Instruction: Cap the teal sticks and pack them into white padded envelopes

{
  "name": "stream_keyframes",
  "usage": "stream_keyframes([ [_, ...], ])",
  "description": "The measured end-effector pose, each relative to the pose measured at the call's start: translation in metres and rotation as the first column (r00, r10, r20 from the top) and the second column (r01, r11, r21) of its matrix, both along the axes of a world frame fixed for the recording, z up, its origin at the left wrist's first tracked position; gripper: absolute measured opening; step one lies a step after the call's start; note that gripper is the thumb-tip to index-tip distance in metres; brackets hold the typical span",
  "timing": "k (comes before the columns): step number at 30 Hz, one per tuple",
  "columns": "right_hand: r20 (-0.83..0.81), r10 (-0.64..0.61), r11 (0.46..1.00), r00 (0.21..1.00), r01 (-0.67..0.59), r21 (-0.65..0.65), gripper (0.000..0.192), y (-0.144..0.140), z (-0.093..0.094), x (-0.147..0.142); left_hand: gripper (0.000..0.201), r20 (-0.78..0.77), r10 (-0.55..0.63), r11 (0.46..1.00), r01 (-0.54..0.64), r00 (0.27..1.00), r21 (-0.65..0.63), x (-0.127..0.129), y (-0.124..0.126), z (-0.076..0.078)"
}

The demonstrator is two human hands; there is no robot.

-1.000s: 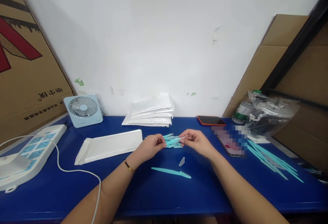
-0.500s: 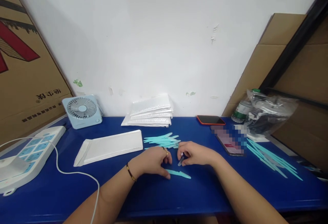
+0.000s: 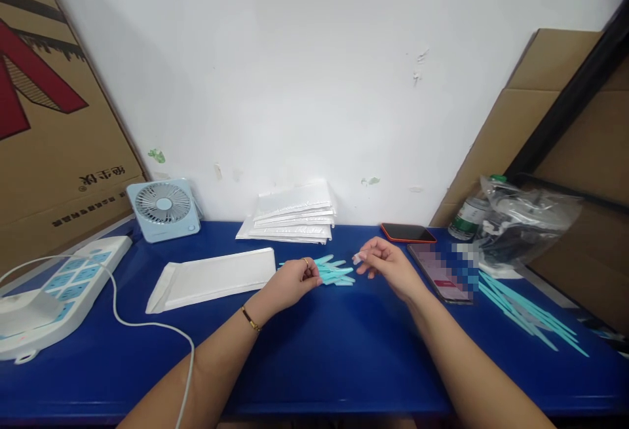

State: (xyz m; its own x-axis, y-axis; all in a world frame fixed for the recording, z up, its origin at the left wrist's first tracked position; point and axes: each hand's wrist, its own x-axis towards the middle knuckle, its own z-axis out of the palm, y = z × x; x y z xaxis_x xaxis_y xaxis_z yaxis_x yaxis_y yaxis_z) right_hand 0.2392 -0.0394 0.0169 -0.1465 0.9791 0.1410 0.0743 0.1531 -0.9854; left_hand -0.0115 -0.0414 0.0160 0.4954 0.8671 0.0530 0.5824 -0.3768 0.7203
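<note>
Beside the teal sticks (image 3: 335, 272), left hand (image 3: 291, 280) rests.

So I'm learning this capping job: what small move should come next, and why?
Probably bring the right hand left, pushing the small clear cap pinched in its fingertips onto a teal stick tip. The left hand holds the teal stick bundle beside it, tips pointing at the cap.

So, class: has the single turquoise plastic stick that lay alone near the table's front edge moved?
Yes. It is gone from there; the left hand rests on the turquoise stick pile.
</note>
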Motion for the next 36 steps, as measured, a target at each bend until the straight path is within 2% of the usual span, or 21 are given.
stream_keyframes([
  [5, 0.038, -0.077, 0.995, 0.996, 0.074, 0.063, 0.028, 0.001, 0.000, 0.002, 0.025, 0.067, 0.002, 1.000, 0.000, 0.998, -0.027, -0.001, 0.001, 0.000],
  [10, -0.010, -0.016, 0.998, 1.000, 0.017, 0.064, 0.024, -0.002, 0.004, 0.006, 0.025, 0.113, 0.019, 0.998, -0.013, 0.993, -0.058, -0.004, 0.005, -0.001],
  [14, 0.032, 0.022, 0.998, 0.999, -0.023, 0.050, 0.019, -0.003, 0.004, 0.004, 0.024, 0.118, 0.018, 0.998, -0.011, 0.993, -0.060, -0.005, 0.007, -0.001],
  [22, 0.048, 0.142, 0.990, 0.989, -0.142, -0.011, 0.021, -0.004, -0.005, -0.010, 0.023, 0.091, 0.005, 1.000, -0.005, 0.996, -0.001, -0.004, 0.008, -0.007],
  [26, 0.082, 0.145, 0.989, 0.986, -0.144, -0.014, 0.020, 0.000, -0.015, -0.016, 0.025, -0.037, 0.003, 0.996, 0.001, 0.999, 0.094, -0.001, 0.010, -0.010],
  [28, 0.160, 0.135, 0.991, 0.978, -0.136, -0.005, 0.019, 0.002, -0.018, -0.017, 0.030, -0.130, 0.051, 0.974, -0.020, 0.990, 0.226, 0.000, 0.011, -0.012],
  [30, 0.308, 0.102, 0.992, 0.946, -0.120, 0.039, 0.017, 0.003, -0.019, -0.016, 0.058, -0.222, 0.118, 0.937, -0.034, 0.968, 0.349, 0.001, 0.012, -0.014],
  [32, 0.484, 0.036, 0.983, 0.874, -0.118, 0.140, 0.015, 0.004, -0.020, -0.014, 0.079, -0.320, 0.137, 0.928, -0.009, 0.937, 0.372, 0.001, 0.014, -0.018],
  [34, 0.616, -0.029, 0.956, 0.787, -0.158, 0.246, 0.026, 0.005, -0.022, -0.011, 0.071, -0.404, 0.101, 0.939, 0.047, 0.909, 0.342, 0.002, 0.016, -0.021],
  [36, 0.695, -0.063, 0.931, 0.716, -0.209, 0.299, 0.058, 0.006, -0.026, -0.011, 0.052, -0.442, 0.061, 0.936, 0.102, 0.895, 0.336, 0.003, 0.018, -0.023],
])
